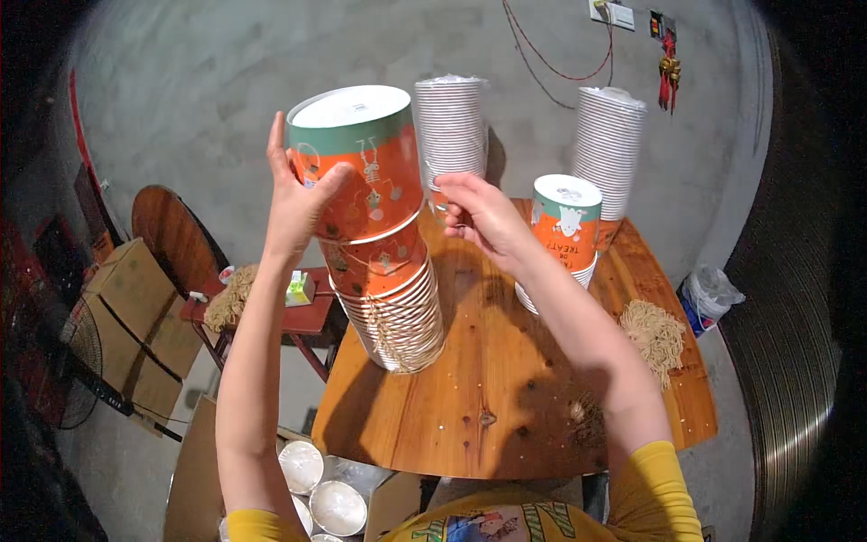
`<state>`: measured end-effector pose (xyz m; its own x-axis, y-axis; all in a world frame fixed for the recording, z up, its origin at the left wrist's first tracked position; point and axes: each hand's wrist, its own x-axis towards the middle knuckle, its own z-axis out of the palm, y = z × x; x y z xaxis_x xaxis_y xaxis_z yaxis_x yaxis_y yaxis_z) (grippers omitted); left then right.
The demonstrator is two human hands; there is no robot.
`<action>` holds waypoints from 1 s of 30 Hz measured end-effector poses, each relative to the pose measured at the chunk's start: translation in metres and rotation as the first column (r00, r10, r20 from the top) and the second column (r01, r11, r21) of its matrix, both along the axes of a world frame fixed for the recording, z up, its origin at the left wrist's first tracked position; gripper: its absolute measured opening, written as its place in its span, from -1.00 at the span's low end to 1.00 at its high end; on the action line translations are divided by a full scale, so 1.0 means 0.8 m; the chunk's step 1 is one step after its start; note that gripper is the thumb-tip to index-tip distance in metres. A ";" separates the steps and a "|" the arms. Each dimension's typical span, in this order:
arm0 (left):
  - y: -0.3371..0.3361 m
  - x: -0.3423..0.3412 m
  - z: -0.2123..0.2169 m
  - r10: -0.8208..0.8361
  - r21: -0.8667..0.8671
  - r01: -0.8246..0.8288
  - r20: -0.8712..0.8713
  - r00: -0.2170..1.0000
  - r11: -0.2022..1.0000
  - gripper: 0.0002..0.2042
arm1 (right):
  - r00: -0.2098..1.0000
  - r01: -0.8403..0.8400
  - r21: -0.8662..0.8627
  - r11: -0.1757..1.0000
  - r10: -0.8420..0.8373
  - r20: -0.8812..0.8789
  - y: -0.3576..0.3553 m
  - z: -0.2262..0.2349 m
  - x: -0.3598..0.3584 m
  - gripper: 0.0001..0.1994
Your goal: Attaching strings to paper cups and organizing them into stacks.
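A large orange paper bucket [379,194] with a green band and a white base is upside down in my left hand [296,208]. The thumb presses its front and the fingers wrap its left side. Below it rises a stack of nested upside-down buckets [397,316], with tan cords hanging down the rims. My right hand [490,219] is just right of the held bucket, fingers bent and drawn together. Whether a thin cord lies in them I cannot make out. To its right is a shorter orange and green bucket stack [566,226].
Two tall stacks of white-rimmed buckets, a left one [452,126] and a right one [610,149], stand at the back of the wooden table [479,388]. A tan cord bundle [652,339] lies at right. Left are a red stool [307,316] and cardboard boxes [135,334]. White-bottomed tubs [339,508] sit below.
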<state>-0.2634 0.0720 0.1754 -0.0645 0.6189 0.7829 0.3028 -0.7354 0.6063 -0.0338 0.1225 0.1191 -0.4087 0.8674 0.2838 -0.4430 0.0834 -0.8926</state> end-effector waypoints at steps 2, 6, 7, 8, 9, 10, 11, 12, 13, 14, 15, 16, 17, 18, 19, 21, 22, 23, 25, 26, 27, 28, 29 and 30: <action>0.005 -0.002 -0.006 0.000 -0.023 0.000 -0.008 1.000 1.000 0.02 | 0.976 0.142 0.142 0.980 -0.162 0.146 -0.007 0.003 -0.005 -0.71; 0.019 -0.012 -0.024 0.081 -0.038 -0.082 -0.015 0.997 0.996 0.00 | 0.952 0.137 0.270 0.953 -0.203 0.231 0.004 -0.008 -0.008 -0.62; 0.021 -0.013 -0.028 0.121 -0.031 -0.122 -0.021 0.992 0.992 -0.01 | 0.935 0.151 0.316 0.937 -0.239 0.262 0.005 -0.010 -0.010 -0.60; 0.024 -0.014 -0.033 0.123 -0.034 -0.124 -0.020 0.992 0.992 -0.01 | 0.916 0.162 0.362 0.918 -0.276 0.291 0.006 -0.013 -0.012 -0.58; 0.022 -0.014 -0.038 0.137 -0.054 -0.137 -0.007 0.991 0.989 -0.02 | 0.917 0.158 0.358 0.920 -0.271 0.292 0.007 -0.017 -0.016 -0.58; 0.020 -0.015 -0.043 0.151 -0.075 -0.150 0.005 0.989 0.986 -0.03 | 0.922 0.146 0.356 0.923 -0.257 0.288 0.009 -0.021 -0.020 -0.57; 0.018 -0.014 -0.049 0.156 -0.129 -0.153 0.012 0.988 0.980 -0.04 | 0.927 0.135 0.353 0.926 -0.244 0.284 0.010 -0.026 -0.023 -0.56; 0.018 -0.013 -0.055 0.157 -0.132 -0.154 0.012 0.988 0.979 -0.04 | 0.927 0.134 0.350 0.927 -0.242 0.286 0.012 -0.030 -0.025 -0.56; 0.022 -0.013 -0.063 0.134 -0.154 -0.125 0.048 0.990 0.980 -0.04 | 0.929 0.125 0.364 0.923 -0.237 0.283 0.014 -0.035 -0.027 -0.54; 0.023 -0.012 -0.070 0.111 -0.174 -0.095 0.084 0.990 0.980 -0.04 | 0.931 0.116 0.377 0.919 -0.232 0.280 0.016 -0.039 -0.029 -0.52; 0.019 -0.008 -0.072 0.086 -0.182 -0.066 0.103 0.991 0.981 -0.05 | 0.935 0.108 0.377 0.920 -0.223 0.275 0.018 -0.044 -0.031 -0.53; 0.024 -0.010 -0.078 0.086 -0.183 -0.066 0.102 0.991 0.981 -0.05 | 0.935 0.109 0.375 0.921 -0.222 0.275 0.020 -0.049 -0.034 -0.53; 0.033 -0.016 -0.089 0.153 -0.159 -0.139 0.080 0.985 0.977 -0.05 | 0.925 0.098 0.397 0.913 -0.230 0.301 0.023 -0.053 -0.036 -0.55; 0.036 -0.016 -0.092 0.221 -0.135 -0.212 0.059 0.973 0.968 -0.04 | 0.915 0.085 0.417 0.905 -0.236 0.327 0.023 -0.055 -0.038 -0.56; 0.037 -0.018 -0.096 0.222 -0.138 -0.213 0.058 0.973 0.967 -0.04 | 0.915 0.084 0.415 0.906 -0.235 0.328 0.023 -0.057 -0.039 -0.56; 0.039 -0.016 -0.102 0.263 -0.133 -0.254 0.051 0.964 0.958 -0.04 | 0.900 0.110 0.421 0.901 -0.270 0.343 0.023 -0.060 -0.038 -0.57; 0.040 -0.013 -0.105 0.259 -0.135 -0.250 0.051 0.965 0.959 -0.04 | 0.898 0.113 0.419 0.901 -0.272 0.345 0.024 -0.063 -0.037 -0.57; 0.040 -0.011 -0.107 0.238 -0.140 -0.226 0.070 0.969 0.964 -0.04 | 0.896 0.112 0.435 0.894 -0.280 0.344 0.026 -0.066 -0.035 -0.58; 0.037 -0.013 -0.111 0.227 -0.149 -0.212 0.086 0.970 0.966 -0.04 | 0.898 0.103 0.446 0.889 -0.276 0.343 0.026 -0.070 -0.037 -0.58; 0.037 -0.014 -0.114 0.231 -0.136 -0.219 0.078 0.970 0.966 -0.05 | 0.895 0.105 0.454 0.885 -0.283 0.346 0.026 -0.073 -0.039 -0.59; 0.037 -0.012 -0.115 0.229 -0.122 -0.219 0.072 0.971 0.968 -0.05 | 0.888 0.112 0.462 0.880 -0.297 0.350 0.025 -0.075 -0.036 -0.59; 0.037 -0.009 -0.117 0.226 -0.126 -0.216 0.073 0.971 0.968 -0.05 | 0.887 0.113 0.459 0.881 -0.298 0.353 0.025 -0.077 -0.034 -0.59; 0.035 -0.007 -0.118 0.189 -0.135 -0.176 0.091 0.978 0.975 -0.05 | 0.884 0.106 0.468 0.877 -0.299 0.361 0.025 -0.079 -0.030 -0.60; 0.033 -0.006 -0.120 0.153 -0.144 -0.136 0.108 0.982 0.980 -0.06 | 0.881 0.097 0.477 0.873 -0.299 0.367 0.022 -0.079 -0.028 -0.60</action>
<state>-0.2678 0.0984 0.0794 -0.2477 0.6962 0.6738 0.3203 -0.5975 0.7351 -0.0561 0.1404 0.0562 -0.4070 0.7707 0.4903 0.0315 0.5483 -0.8357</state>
